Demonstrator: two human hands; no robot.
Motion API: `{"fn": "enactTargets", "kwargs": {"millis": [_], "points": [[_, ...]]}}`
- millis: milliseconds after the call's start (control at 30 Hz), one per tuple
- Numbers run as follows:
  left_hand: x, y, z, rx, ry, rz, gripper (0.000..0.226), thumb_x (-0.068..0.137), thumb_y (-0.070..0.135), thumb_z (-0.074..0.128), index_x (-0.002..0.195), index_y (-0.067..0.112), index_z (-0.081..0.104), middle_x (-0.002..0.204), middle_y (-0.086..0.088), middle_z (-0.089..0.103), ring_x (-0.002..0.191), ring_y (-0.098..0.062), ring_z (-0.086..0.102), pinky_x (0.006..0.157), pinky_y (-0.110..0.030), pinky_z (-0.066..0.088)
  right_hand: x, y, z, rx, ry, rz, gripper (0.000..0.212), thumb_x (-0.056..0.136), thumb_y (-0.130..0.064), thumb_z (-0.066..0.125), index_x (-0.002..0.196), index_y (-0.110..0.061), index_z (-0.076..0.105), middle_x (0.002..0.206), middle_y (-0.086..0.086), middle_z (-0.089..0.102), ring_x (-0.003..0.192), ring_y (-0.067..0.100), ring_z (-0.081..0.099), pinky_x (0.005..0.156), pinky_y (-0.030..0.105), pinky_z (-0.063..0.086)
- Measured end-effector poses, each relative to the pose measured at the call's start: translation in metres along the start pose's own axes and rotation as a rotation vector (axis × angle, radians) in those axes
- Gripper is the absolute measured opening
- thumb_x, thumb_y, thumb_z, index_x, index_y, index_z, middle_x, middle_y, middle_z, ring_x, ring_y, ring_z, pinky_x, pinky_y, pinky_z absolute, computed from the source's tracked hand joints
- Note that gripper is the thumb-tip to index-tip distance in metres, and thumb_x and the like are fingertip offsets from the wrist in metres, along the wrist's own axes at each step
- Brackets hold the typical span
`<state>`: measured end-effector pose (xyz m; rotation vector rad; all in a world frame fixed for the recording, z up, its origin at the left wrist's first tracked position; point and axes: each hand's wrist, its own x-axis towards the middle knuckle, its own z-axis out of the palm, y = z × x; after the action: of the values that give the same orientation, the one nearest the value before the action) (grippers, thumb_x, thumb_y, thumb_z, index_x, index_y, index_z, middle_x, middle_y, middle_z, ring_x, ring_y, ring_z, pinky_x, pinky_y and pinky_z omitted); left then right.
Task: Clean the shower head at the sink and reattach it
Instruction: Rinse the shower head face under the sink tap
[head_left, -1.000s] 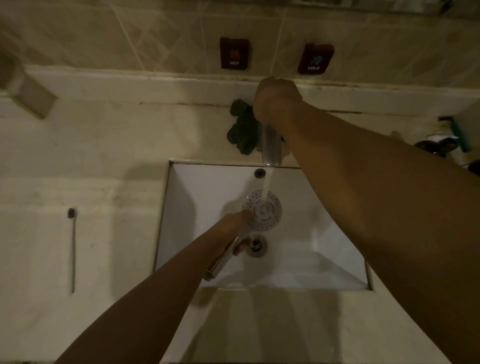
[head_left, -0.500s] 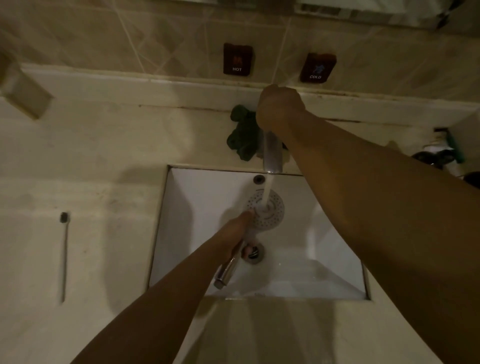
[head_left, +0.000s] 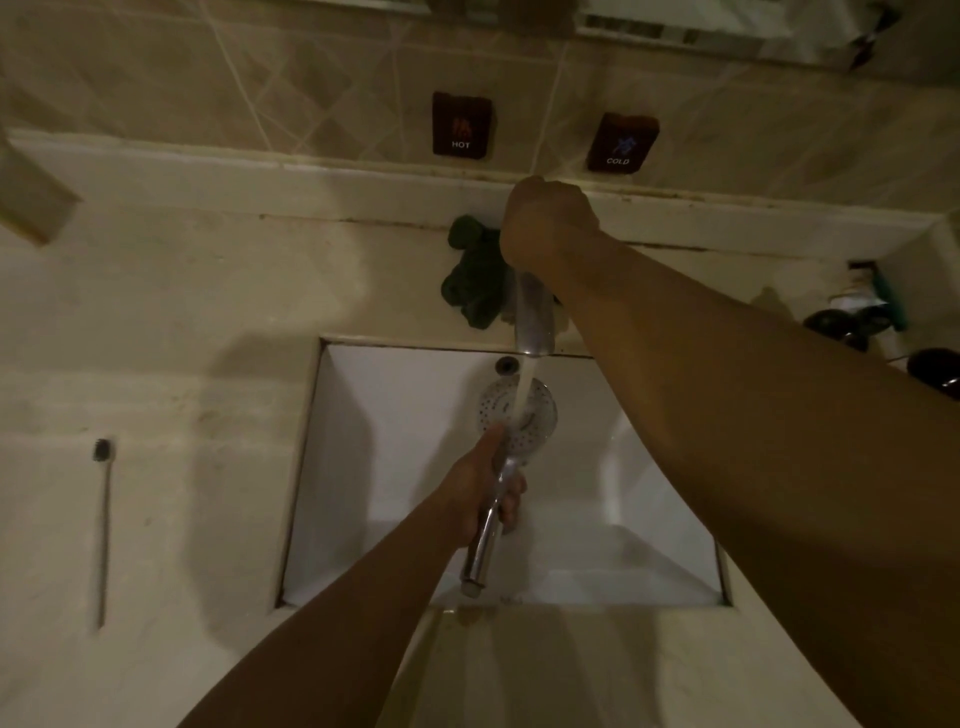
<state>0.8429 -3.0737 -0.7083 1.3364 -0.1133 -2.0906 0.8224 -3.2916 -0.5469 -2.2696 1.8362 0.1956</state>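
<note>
My left hand (head_left: 483, 493) is nearest, its fingers (head_left: 511, 501) clamped round the chrome handle of the shower head (head_left: 540, 415). I hold it over the white sink (head_left: 395, 441) with the perforated face up. Water from the tap (head_left: 534, 322) falls onto that face, just beyond my left fingers. Further off, my right hand (head_left: 548, 223) sits on top of the tap, fingers curled down over it; the part they grip is hidden. A green cloth (head_left: 475, 280) lies just left of that hand. A toothbrush (head_left: 103, 519) lies on the tabletop (head_left: 182, 338), well left of my left hand. Past my right fingers, a HOT label (head_left: 461, 130) and a COLD label (head_left: 621, 143) sit on the tiled wall.
</note>
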Motion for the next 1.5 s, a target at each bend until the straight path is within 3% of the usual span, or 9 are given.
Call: {"fn": "enactTargets", "kwargs": {"millis": [100, 367, 533, 833, 967, 1233, 1500], "points": [[-0.003, -0.002, -0.008, 0.051, 0.033, 0.040, 0.065, 0.091, 0.063, 0.049, 0.119, 0.004, 0.056, 0.061, -0.005, 0.053, 0.046, -0.015, 0.045, 0.039, -0.023, 0.038, 0.000, 0.000, 0.001, 0.001, 0.004, -0.010, 0.039, 0.095, -0.019, 0.056, 0.130, -0.003, 0.048, 0.132, 0.014, 0.056, 0.118, 0.028, 0.056, 0.089, 0.032, 0.044], [-0.015, -0.011, -0.025, 0.190, 0.113, 0.053, 0.057, 0.096, 0.054, 0.048, 0.111, 0.001, 0.057, 0.057, -0.006, 0.054, 0.042, -0.019, 0.043, 0.037, -0.023, 0.036, -0.002, 0.000, 0.000, 0.021, -0.001, 0.007, 0.040, 0.094, -0.017, 0.057, 0.130, -0.003, 0.048, 0.133, 0.016, 0.055, 0.120, 0.029, 0.055, 0.093, 0.033, 0.046], [-0.008, -0.018, -0.007, 0.144, 0.105, 0.108, 0.043, 0.093, 0.049, 0.055, 0.102, 0.007, 0.053, 0.056, -0.005, 0.053, 0.038, -0.017, 0.043, 0.038, -0.022, 0.035, -0.002, 0.001, 0.001, 0.045, 0.021, 0.014, 0.039, 0.094, -0.021, 0.058, 0.128, -0.003, 0.050, 0.131, 0.016, 0.056, 0.118, 0.029, 0.056, 0.079, 0.030, 0.042], [0.008, -0.013, 0.016, -0.015, 0.197, 0.197, 0.037, 0.086, 0.053, 0.061, 0.086, 0.017, 0.058, 0.059, -0.008, 0.052, 0.042, -0.020, 0.043, 0.043, -0.026, 0.036, -0.003, 0.001, 0.008, 0.068, 0.098, 0.029, 0.040, 0.093, -0.021, 0.059, 0.128, -0.004, 0.049, 0.132, 0.017, 0.054, 0.117, 0.029, 0.056, 0.075, 0.029, 0.039], [0.003, -0.011, 0.005, -0.052, 0.207, 0.230, 0.040, 0.094, 0.047, 0.057, 0.091, 0.007, 0.053, 0.060, -0.009, 0.050, 0.041, -0.018, 0.042, 0.037, -0.022, 0.035, -0.008, 0.002, 0.010, 0.114, 0.124, 0.050, 0.043, 0.092, -0.019, 0.061, 0.130, -0.005, 0.048, 0.132, 0.018, 0.051, 0.116, 0.028, 0.055, 0.077, 0.029, 0.040], [0.000, -0.015, -0.008, -0.050, 0.214, 0.245, 0.042, 0.094, 0.049, 0.057, 0.089, 0.007, 0.053, 0.058, -0.008, 0.052, 0.039, -0.018, 0.042, 0.036, -0.021, 0.035, -0.025, -0.003, 0.021, 0.077, 0.242, 0.082, 0.058, 0.089, -0.014, 0.067, 0.139, -0.005, 0.039, 0.130, 0.021, 0.047, 0.108, 0.031, 0.059, 0.085, 0.035, 0.051], [-0.009, -0.009, -0.009, 0.023, 0.242, 0.349, 0.045, 0.091, 0.050, 0.061, 0.101, 0.007, 0.059, 0.060, -0.007, 0.056, 0.043, -0.019, 0.047, 0.041, -0.025, 0.040, -0.030, 0.002, 0.022, 0.224, 0.270, 0.074, 0.058, 0.094, -0.024, 0.060, 0.144, -0.010, 0.036, 0.136, 0.019, 0.044, 0.106, 0.032, 0.059, 0.074, 0.032, 0.046]]}}
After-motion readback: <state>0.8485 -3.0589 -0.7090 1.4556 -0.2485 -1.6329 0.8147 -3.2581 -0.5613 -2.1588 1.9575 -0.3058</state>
